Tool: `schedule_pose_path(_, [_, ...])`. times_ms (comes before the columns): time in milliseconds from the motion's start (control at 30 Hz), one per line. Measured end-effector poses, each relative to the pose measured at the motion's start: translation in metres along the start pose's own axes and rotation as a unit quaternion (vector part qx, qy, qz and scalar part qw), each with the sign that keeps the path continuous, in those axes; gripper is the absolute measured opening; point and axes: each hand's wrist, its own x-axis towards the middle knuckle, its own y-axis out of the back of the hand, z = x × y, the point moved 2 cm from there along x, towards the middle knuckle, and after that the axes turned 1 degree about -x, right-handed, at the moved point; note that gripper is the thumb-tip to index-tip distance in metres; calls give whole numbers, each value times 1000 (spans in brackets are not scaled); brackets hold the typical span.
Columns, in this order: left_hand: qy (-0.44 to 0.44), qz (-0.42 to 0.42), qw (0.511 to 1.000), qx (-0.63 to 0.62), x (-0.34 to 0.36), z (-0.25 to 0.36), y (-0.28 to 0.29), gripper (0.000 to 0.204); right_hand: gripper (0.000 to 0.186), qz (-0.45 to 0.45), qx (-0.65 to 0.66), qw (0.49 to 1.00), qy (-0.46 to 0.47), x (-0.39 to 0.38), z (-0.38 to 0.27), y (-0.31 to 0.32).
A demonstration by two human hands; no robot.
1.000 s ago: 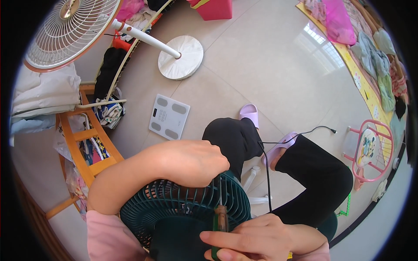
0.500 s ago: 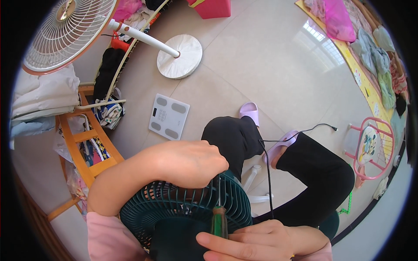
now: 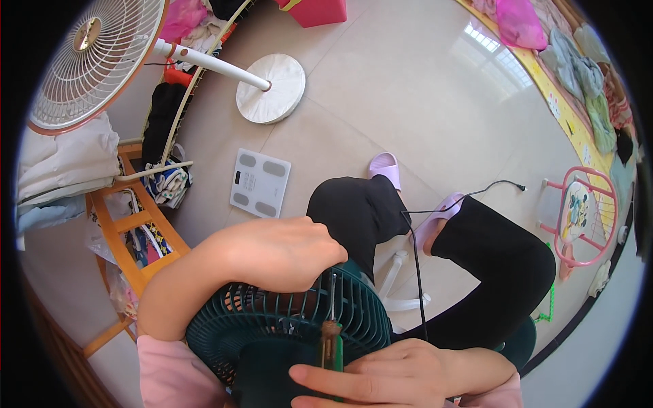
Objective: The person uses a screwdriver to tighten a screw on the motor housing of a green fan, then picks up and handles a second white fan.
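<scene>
A dark green electric fan (image 3: 272, 314) rests at my lap with the back of its cage facing up. My left hand (image 3: 289, 255) is closed over the cage's far rim, its fingertips hidden beyond the edge. A screwdriver (image 3: 331, 347) with a green handle lies along the cage's slats, its metal shaft pointing away toward the rim close to my left knuckles. My right hand (image 3: 391, 377) grips the handle from the right, thumb hidden. The shaft's tip is near the rim; whether it sits on a screw I cannot make out.
A black power cord (image 3: 420, 285) runs from the fan area to a plug on the floor. Around me are a white bathroom scale (image 3: 260, 182), a white standing fan (image 3: 271, 88), a wooden rack (image 3: 136, 221) and a pink child's chair (image 3: 586, 211). Clothes lie at the far right.
The fan, both hands and the screwdriver appear slightly farther left in the picture, and the whole view has shifted a little. Both grips stay the same.
</scene>
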Motion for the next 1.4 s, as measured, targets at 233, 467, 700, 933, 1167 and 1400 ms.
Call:
schedule_pose_path(233, [10,-9,1000,-9,3,0,2,19,21,11,-78,997,25,-2,-1,0])
schedule_pose_path(467, [11,-16,1000,-14,4,3,4,27,21,53,-31,998,17,-11,6,-10])
schedule_pose_path(700, [4,-9,1000,-9,2,1,3,26,34,10,-28,1000,3,-6,-1,-6])
schedule_pose_path(933, [7,-14,1000,-12,3,1,3,26,22,77,-18,997,-27,-14,-3,-9])
schedule_pose_path(1167, [52,-84,995,13,4,9,10,33,21,47,-26,998,19,-10,1,-11])
schedule_pose_path(1400, [50,-89,995,19,4,9,11,33,32,18,-153,988,8,-4,-9,-6])
